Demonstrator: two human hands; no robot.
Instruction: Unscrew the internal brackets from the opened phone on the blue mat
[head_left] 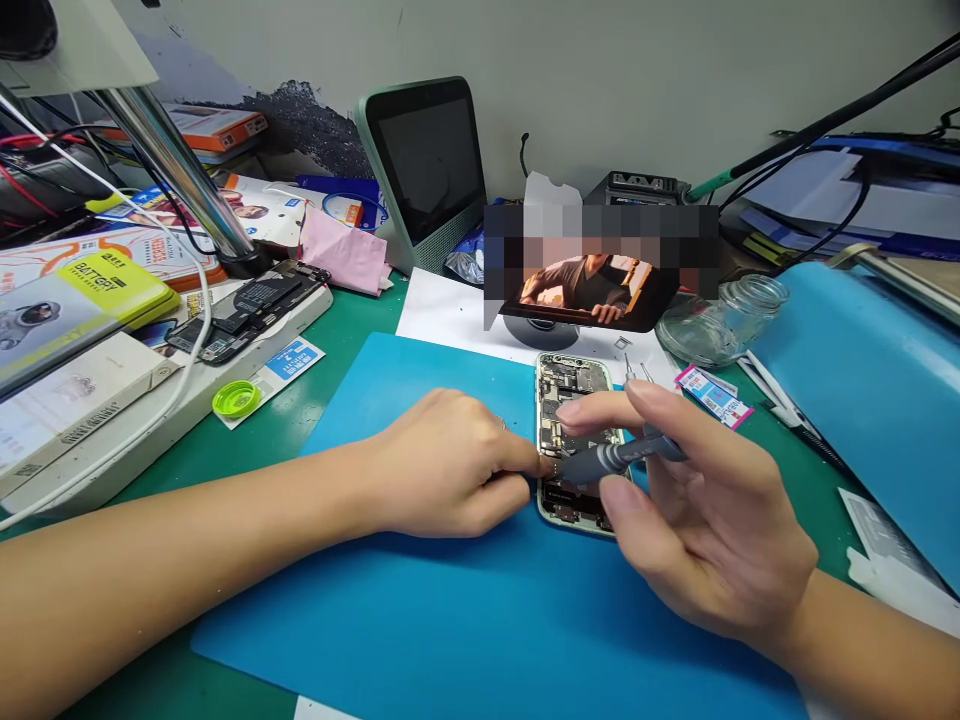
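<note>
An opened phone with its inner parts exposed lies upright on the blue mat. My left hand rests at the phone's left edge, its index fingertip touching the inside and the other fingers curled in; nothing shows in it. From the right, my right hand holds a dark grey screwdriver, which slants down left over the lower part of the phone. The tool's tip is near my left index fingertip. My right index finger stretches over the phone's middle.
Behind the phone stands a propped screen, partly blurred out. A glass jar is to its right. At left, another opened phone lies on a white box beside a green cap. A display device stands at the back.
</note>
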